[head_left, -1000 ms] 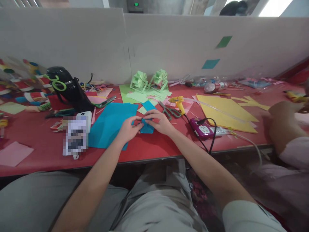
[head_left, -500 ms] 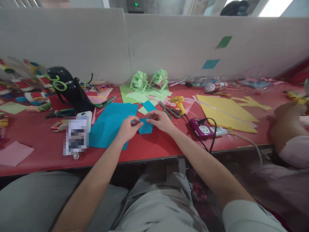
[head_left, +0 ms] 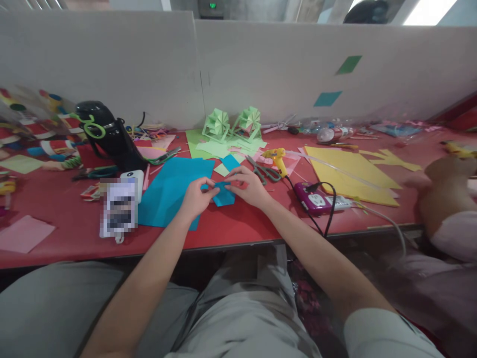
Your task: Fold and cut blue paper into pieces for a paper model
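Note:
A small folded piece of blue paper [head_left: 224, 195] is held just above the red table [head_left: 238, 223], in front of me. My left hand [head_left: 197, 197] pinches its left end with closed fingers. My right hand [head_left: 249, 186] pinches its upper right edge, fingers curled over it. A larger blue paper sheet [head_left: 169, 191] lies flat under and left of my left hand. Grey scissors [head_left: 263, 170] and a yellow glue gun [head_left: 276, 158] lie just right of my right hand.
Two green folded paper models [head_left: 233, 124] stand at the white partition. Yellow sheets [head_left: 350, 174] and a purple power strip [head_left: 315, 199] with a black cord lie to the right. A black bag [head_left: 106, 134] sits at left. Another person's arm [head_left: 443, 194] rests at the far right.
Both hands have kept their pinch on the small blue paper and shifted it slightly. The other person's arm at the right has moved a little.

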Tool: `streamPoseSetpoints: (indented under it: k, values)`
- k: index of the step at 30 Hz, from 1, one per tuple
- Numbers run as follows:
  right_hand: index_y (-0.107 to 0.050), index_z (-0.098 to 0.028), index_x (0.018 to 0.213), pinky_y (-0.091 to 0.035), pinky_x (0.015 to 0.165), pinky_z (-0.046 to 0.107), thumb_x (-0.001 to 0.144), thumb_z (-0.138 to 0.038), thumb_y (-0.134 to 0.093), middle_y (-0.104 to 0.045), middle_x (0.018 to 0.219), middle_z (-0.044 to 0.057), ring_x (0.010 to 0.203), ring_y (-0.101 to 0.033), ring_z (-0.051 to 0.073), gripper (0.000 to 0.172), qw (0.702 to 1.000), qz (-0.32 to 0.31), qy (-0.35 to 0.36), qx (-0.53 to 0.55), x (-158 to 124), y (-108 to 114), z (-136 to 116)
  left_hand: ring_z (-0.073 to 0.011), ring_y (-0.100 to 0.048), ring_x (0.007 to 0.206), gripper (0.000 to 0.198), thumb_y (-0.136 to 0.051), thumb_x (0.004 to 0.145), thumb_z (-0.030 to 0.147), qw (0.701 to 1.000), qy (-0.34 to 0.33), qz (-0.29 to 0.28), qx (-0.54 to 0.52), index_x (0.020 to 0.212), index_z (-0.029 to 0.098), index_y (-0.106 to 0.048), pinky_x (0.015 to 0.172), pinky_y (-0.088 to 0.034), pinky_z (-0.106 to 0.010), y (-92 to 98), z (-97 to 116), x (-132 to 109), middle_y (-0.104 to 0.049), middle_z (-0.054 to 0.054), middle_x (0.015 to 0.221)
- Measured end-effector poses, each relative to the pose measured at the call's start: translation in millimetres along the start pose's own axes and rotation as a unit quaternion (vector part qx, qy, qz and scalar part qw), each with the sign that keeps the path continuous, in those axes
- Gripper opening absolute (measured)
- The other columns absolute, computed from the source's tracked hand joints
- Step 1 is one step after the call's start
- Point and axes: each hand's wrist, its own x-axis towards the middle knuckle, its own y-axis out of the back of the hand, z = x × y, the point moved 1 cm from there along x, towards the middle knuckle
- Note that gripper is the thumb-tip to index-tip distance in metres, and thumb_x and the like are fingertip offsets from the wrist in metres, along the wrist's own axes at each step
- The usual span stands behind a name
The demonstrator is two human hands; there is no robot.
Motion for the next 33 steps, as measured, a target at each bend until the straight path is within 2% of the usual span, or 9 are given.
streamPoseSetpoints:
  k: [3, 6, 10, 14, 18, 23, 27, 33]
  values:
    - [-0.072, -0.021, 0.086, -0.052, 0.082, 0.035, 0.084, -0.031, -0.067, -0.062, 0.098, 0.007, 0.090, -0.061, 0.018, 0.012, 1.000, -0.020, -0.015, 0.007, 0, 0, -3, -0.0171, -0.065, 0.072, 0.025, -0.072, 0.073, 0.040, 1.000, 0.010, -0.004, 0.009, 0.082, 0.019, -0.062, 0.066, -0.055, -0.031, -0.7, 0, 0, -0.066, -0.006, 0.091]
    - [-0.069, -0.019, 0.087, -0.051, 0.073, 0.031, 0.083, -0.030, -0.066, -0.066, 0.092, 0.006, 0.079, -0.060, 0.016, 0.011, 0.997, -0.050, -0.052, 0.008, -1, 0, -6, -0.0189, -0.067, 0.079, 0.023, -0.071, 0.074, 0.039, 1.000, 0.003, -0.001, 0.024, 0.082, 0.019, -0.062, 0.068, -0.055, -0.032, -1.0, 3, -1, -0.068, -0.008, 0.097]
    - [-0.067, -0.017, 0.086, -0.049, 0.069, 0.028, 0.083, -0.029, -0.065, -0.070, 0.086, 0.005, 0.075, -0.062, 0.015, 0.012, 0.991, -0.085, -0.099, 0.022, 0, 0, -5, -0.0212, -0.065, 0.093, 0.019, -0.070, 0.076, 0.034, 0.996, -0.036, -0.003, 0.080, 0.075, 0.018, -0.060, 0.079, -0.054, -0.034, -0.6, 10, -4, -0.067, -0.009, 0.102]
    - [-0.069, -0.017, 0.088, -0.049, 0.069, 0.027, 0.083, -0.028, -0.064, -0.072, 0.086, 0.004, 0.075, -0.064, 0.015, 0.013, 0.985, -0.132, -0.110, 0.031, -1, 1, 0, -0.0226, -0.063, 0.096, 0.013, -0.067, 0.080, 0.031, 0.979, -0.086, -0.021, 0.182, 0.087, 0.020, -0.069, 0.083, -0.051, -0.036, 0.8, 17, -5, -0.066, -0.008, 0.103]
    - [-0.071, -0.018, 0.092, -0.050, 0.073, 0.029, 0.084, -0.026, -0.063, -0.074, 0.089, 0.004, 0.080, -0.066, 0.017, 0.014, 0.983, -0.148, -0.108, 0.017, -2, 2, 3, -0.0227, -0.064, 0.088, 0.010, -0.065, 0.083, 0.030, 0.975, -0.080, -0.056, 0.201, 0.085, 0.022, -0.071, 0.077, -0.050, -0.035, 2.1, 19, -4, -0.071, -0.006, 0.093]
    - [-0.073, -0.018, 0.094, -0.051, 0.074, 0.031, 0.085, -0.022, -0.062, -0.074, 0.093, 0.006, 0.082, -0.066, 0.018, 0.015, 0.985, -0.131, -0.104, -0.033, -3, 0, 5, -0.0238, -0.065, 0.079, 0.011, -0.066, 0.080, 0.032, 0.979, -0.047, -0.052, 0.192, 0.075, 0.023, -0.071, 0.071, -0.050, -0.035, 3.7, 16, -4, -0.073, -0.006, 0.080]
    - [-0.073, -0.018, 0.085, -0.050, 0.071, 0.029, 0.081, -0.018, -0.065, -0.072, 0.085, 0.006, 0.076, -0.064, 0.017, 0.009, 0.986, -0.122, -0.088, -0.075, -5, -1, 5, -0.0229, -0.062, 0.077, 0.012, -0.063, 0.082, 0.031, 0.966, -0.066, -0.058, 0.243, 0.077, 0.022, -0.070, 0.070, -0.048, -0.035, 3.9, 16, -5, -0.071, -0.007, 0.082]
    - [-0.070, -0.019, 0.083, -0.049, 0.075, 0.029, 0.077, -0.009, -0.061, -0.066, 0.086, 0.005, 0.081, -0.062, 0.017, 0.014, 0.986, -0.132, -0.030, -0.099, -7, -3, 4, -0.0201, -0.059, 0.076, 0.011, -0.062, 0.083, 0.027, 0.944, -0.103, -0.076, 0.303, 0.078, 0.021, -0.069, 0.068, -0.045, -0.032, 6.6, 15, -4, -0.064, -0.006, 0.084]
